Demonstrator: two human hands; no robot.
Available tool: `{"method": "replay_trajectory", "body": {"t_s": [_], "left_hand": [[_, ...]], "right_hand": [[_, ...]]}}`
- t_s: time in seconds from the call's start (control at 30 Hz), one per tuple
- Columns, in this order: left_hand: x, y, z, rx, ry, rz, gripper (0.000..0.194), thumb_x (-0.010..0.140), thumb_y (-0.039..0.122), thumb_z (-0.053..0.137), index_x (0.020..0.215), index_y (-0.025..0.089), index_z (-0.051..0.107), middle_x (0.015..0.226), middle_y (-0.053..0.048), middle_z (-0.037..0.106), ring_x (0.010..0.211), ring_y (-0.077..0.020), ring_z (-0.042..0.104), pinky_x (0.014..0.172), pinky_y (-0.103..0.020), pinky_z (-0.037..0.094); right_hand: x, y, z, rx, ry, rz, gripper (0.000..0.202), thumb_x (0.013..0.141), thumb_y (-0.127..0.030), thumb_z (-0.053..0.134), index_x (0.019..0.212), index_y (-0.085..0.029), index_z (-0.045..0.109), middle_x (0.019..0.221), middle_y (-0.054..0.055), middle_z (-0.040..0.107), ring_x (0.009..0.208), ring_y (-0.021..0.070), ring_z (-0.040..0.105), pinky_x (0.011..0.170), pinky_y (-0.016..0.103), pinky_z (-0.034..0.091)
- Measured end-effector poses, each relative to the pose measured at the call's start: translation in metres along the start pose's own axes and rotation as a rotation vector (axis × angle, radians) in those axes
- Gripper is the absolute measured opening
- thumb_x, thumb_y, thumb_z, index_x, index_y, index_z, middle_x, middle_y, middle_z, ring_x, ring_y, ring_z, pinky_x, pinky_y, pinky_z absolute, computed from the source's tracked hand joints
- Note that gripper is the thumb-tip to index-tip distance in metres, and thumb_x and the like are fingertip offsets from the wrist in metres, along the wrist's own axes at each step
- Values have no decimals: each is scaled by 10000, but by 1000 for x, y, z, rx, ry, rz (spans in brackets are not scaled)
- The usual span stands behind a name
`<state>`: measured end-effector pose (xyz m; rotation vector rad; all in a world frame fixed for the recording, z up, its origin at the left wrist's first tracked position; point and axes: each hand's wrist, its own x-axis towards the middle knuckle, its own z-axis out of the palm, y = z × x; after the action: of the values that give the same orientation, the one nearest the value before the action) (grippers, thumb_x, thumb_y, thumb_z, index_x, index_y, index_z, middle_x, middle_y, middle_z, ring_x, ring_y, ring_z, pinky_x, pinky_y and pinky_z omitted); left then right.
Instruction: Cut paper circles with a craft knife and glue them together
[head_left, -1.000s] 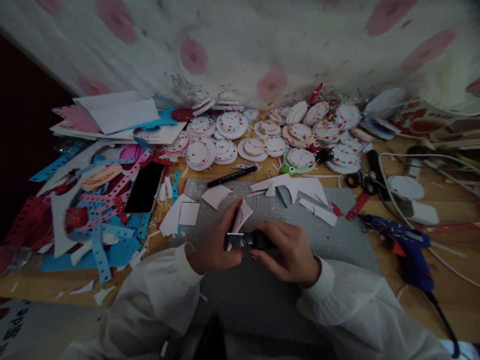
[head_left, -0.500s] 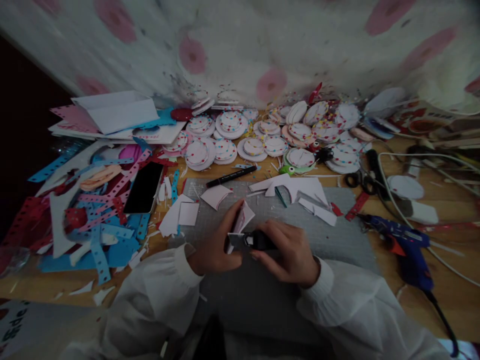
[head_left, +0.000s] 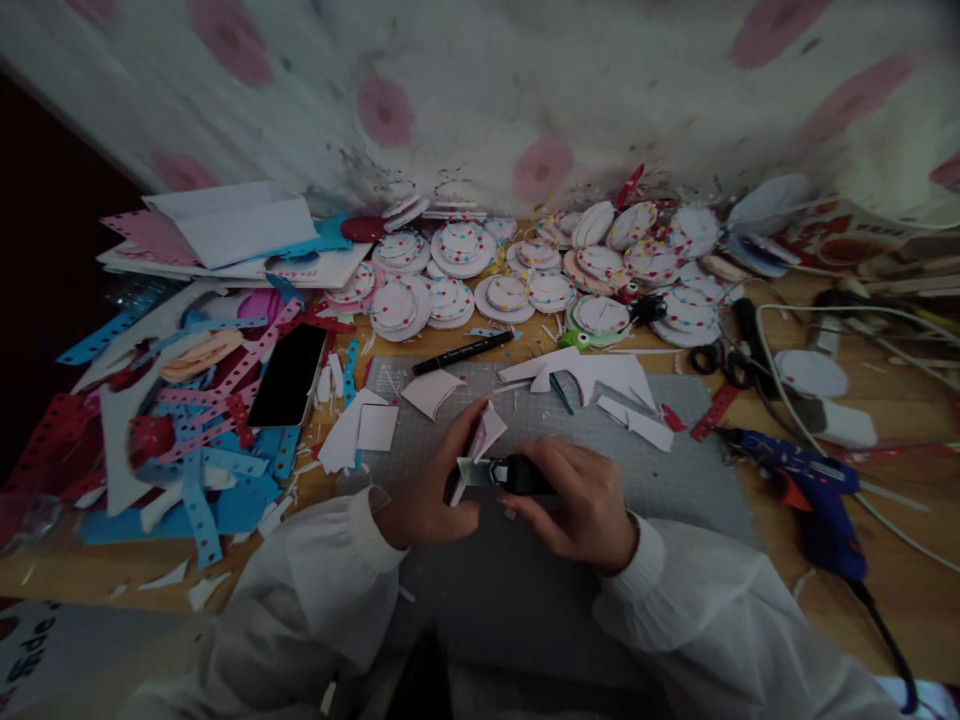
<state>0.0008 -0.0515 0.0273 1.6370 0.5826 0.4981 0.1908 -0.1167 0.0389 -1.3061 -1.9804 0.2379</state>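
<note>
My left hand [head_left: 431,490] is closed around a white foam-board piece [head_left: 490,430] with pink marks on its face, held on edge above the grey cutting mat [head_left: 480,590]. A black-handled utility knife [head_left: 529,475] sits in my right hand [head_left: 581,500], fingers wrapped round the handle. Its wide metal blade [head_left: 474,472] points left and lies against the piece, near my left thumb. Just beyond my hands, a curved white offcut [head_left: 433,394] and a small white square [head_left: 378,428] rest on the mat.
Decorated white discs [head_left: 461,245] crowd the back. Left are coloured scraps [head_left: 199,500] and a phone [head_left: 287,375]. A black marker [head_left: 463,352] lies behind the mat. To the right are scissors [head_left: 720,362], a blue glue gun [head_left: 814,500] and a white cable [head_left: 772,380].
The knife blade has tilted and shifted slightly against the piece, and the piece has moved a little left. A small white bit now shows below my right fingers.
</note>
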Motion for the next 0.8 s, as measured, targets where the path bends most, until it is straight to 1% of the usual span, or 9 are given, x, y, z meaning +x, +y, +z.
{"method": "replay_trajectory", "body": {"t_s": [0.13, 0.23, 0.3, 0.4, 0.5, 0.63, 0.7, 0.8], "left_hand": [[1, 2, 0, -64, 10, -3, 1025, 536, 89, 494, 1486, 297, 167, 1515, -76, 267, 1403, -381, 239, 1135, -598, 228], [3, 8, -4, 18, 10, -8, 1017, 535, 78, 506, 1481, 282, 193, 1470, -71, 349, 1384, -354, 285, 1152, -550, 218], [4, 12, -6, 72, 3, -12, 1004, 545, 74, 510, 1479, 277, 205, 1414, -67, 424, 1335, -340, 364, 1137, -527, 258], [5, 14, -9, 33, -22, -9, 986, 565, 107, 513, 1486, 257, 197, 1347, -81, 485, 1224, -340, 473, 1060, -514, 360], [4, 9, -9, -4, -20, -17, 961, 571, 132, 524, 1478, 253, 230, 1293, -85, 498, 1101, -325, 526, 963, -492, 426], [3, 1, -8, -40, -5, -14, 925, 591, 176, 541, 1466, 276, 259, 1226, -67, 491, 1021, -291, 510, 865, -434, 455], [2, -1, -8, -72, 0, -26, 915, 606, 208, 550, 1469, 281, 255, 1226, -71, 484, 1001, -283, 502, 849, -423, 452], [1, -3, -9, -57, 2, -68, 905, 607, 202, 550, 1462, 302, 269, 1270, -66, 477, 970, -271, 514, 854, -418, 445]], "right_hand": [[-1, 1, 1, -5, 4, 20, 310, 927, -471, 494, 945, -169, 567, 682, 40, 617, 587, 169, 582, 520, 268, 410], [-1, 1, 3, -4, 2, 38, 332, 934, -492, 476, 919, -172, 566, 680, 41, 623, 589, 168, 589, 520, 267, 411], [-1, 1, 4, -2, 6, 52, 342, 939, -500, 464, 915, -176, 570, 684, 42, 631, 595, 167, 594, 525, 264, 412], [-1, 1, 4, -1, 18, 86, 352, 938, -513, 461, 926, -181, 577, 698, 43, 648, 603, 165, 605, 529, 259, 410], [-1, 0, 5, -9, 16, 123, 371, 935, -538, 453, 914, -190, 580, 683, 33, 647, 581, 158, 603, 520, 255, 404], [-1, 0, 6, -30, 12, 147, 378, 942, -543, 435, 886, -198, 578, 668, 32, 643, 578, 159, 606, 520, 255, 402], [-1, -1, 6, -35, 15, 155, 386, 946, -542, 424, 890, -192, 577, 676, 38, 650, 582, 163, 611, 520, 255, 401], [-1, 0, 7, -32, 14, 173, 404, 950, -544, 412, 887, -181, 578, 668, 41, 650, 566, 163, 608, 510, 251, 392]]}}
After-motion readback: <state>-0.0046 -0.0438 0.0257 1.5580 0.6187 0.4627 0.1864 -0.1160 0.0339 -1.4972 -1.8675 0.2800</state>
